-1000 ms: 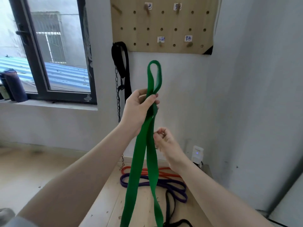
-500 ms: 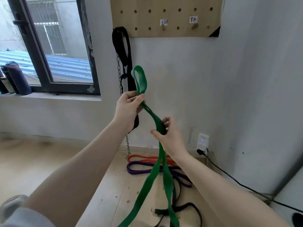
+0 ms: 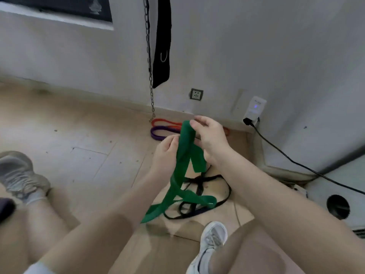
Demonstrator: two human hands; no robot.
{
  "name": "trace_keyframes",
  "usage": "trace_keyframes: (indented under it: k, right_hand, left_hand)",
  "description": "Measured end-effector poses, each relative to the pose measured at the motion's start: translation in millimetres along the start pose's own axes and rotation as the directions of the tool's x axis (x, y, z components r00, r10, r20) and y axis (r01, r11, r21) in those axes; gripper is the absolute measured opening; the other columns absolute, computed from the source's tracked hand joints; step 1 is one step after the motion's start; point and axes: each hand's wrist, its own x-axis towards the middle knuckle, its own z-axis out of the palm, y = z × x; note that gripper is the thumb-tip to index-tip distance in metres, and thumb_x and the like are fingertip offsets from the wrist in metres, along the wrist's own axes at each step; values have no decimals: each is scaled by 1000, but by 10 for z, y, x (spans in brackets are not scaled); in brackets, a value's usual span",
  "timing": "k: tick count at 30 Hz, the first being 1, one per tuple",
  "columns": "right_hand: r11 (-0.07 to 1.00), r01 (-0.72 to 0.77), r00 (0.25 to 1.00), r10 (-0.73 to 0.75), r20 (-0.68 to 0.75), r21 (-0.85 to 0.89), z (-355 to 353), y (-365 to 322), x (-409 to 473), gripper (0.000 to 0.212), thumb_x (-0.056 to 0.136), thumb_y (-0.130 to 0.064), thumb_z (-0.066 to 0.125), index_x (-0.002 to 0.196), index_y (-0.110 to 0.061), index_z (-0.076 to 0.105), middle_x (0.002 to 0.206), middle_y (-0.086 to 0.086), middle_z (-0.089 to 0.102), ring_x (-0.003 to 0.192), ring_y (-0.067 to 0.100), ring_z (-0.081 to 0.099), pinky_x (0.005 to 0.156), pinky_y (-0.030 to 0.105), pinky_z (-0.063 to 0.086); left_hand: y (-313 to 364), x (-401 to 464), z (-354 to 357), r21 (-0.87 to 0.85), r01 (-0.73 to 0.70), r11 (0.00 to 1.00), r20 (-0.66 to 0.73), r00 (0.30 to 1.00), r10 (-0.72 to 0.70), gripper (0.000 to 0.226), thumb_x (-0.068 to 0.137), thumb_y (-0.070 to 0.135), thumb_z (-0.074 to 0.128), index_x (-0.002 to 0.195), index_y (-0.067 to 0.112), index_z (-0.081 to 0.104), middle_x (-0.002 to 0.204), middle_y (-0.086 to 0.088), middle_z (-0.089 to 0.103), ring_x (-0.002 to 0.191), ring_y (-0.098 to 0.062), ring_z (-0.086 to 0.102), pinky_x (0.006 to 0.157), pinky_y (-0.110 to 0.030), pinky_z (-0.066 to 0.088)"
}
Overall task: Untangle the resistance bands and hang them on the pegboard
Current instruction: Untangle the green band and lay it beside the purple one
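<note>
Progress was slight — my left hand (image 3: 165,153) and right hand (image 3: 210,138) both pinched the green band (image 3: 184,155), its tail looping to the floor. Red (image 3: 165,122), purple (image 3: 160,131) and black (image 3: 207,179) bands lay unhung; pegboard out of view.

Looks like a spare room at home that's been turned into a little workout corner. You've got plain white plaster walls (image 3: 256,46), a pale wood-look floor (image 3: 88,139) with bits of dust and grit on it (not exactly a commercial gym), and a dark-framed window (image 3: 79,8) with a sill up in the corner. A metal chain (image 3: 149,62) and a black strap (image 3: 163,42) with a ring hang down the wall, and resistance bands in orange (image 3: 166,122), purple (image 3: 162,131), black (image 3: 207,186) and green (image 3: 185,165) are around on the floor. There's a wall socket (image 3: 196,94) low down, plus a small white plug-in device (image 3: 254,109) with a blue light and a black cable (image 3: 296,161).
</note>
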Motion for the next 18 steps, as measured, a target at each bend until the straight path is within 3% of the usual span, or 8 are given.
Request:
trace_keyframes:
  k: [2, 6, 9, 12, 16, 18]
  right_hand:
    - [998, 21, 999, -19, 35, -59, 14, 162, -6, 30, 91, -1, 54, 118, -14, 55, 109, 5, 64, 98, 21, 63, 85, 38, 55]
    - [990, 73, 994, -63, 88, -118, 50, 300, -16, 35, 88, 6, 53, 115, -16, 57, 107, 7, 66, 96, 22, 66, 81, 36, 57]
    - [995, 98, 983, -101, 155, 22, 87, 227, -20, 33, 89, 9, 50, 106, -18, 59, 101, 3, 68, 93, 20, 67, 78, 36, 58]
    - [975, 90, 966, -134, 219, 201, 85, 57, 14, 34, 90, 10, 45, 106, -17, 58, 98, 1, 69, 88, 17, 68, 79, 39, 58]
    - [956, 72, 969, -135, 209, 284, 80, -41, 72, 37, 94, 0, 46, 127, -16, 44, 101, 9, 67, 87, 19, 67, 81, 38, 57]
    - [988, 82, 969, -109, 220, 131, 92, -20, 64, 44, 96, -16, 49, 137, -21, 32, 110, 7, 62, 94, 19, 63, 89, 41, 52]
  left_hand:
    - [-112, -62, -51, -73, 23, 997, -48, 998, -27, 27, 100, 22, 36, 99, 21, 63, 98, -4, 69, 88, -16, 66, 75, -25, 55]
    - [-221, -173, -168, -71, 24, 997, 25, 999, -22, 17, 95, 17, 47, 106, 19, 60, 99, 1, 70, 87, -8, 68, 71, -17, 54]
    - [-275, -205, -222, 19, 14, 1000, 40, 999, -15, 15, 94, 14, 49, 105, 20, 56, 94, 6, 69, 78, 1, 67, 64, -10, 51]
    - [-256, -203, -300, -22, 22, 1000, 30, 999, -21, 12, 92, 11, 52, 100, 19, 58, 96, 1, 71, 83, -6, 68, 71, -18, 53]
    - [-92, -207, -322, -50, -49, 998, 49, 997, 52, 17, 88, 0, 56, 91, 14, 64, 87, 0, 71, 76, -6, 68, 67, -16, 53]
    - [13, -194, -281, -52, -72, 996, 14, 997, 73, 16, 87, 1, 57, 88, 17, 63, 85, -1, 71, 78, -10, 69, 69, -21, 54]
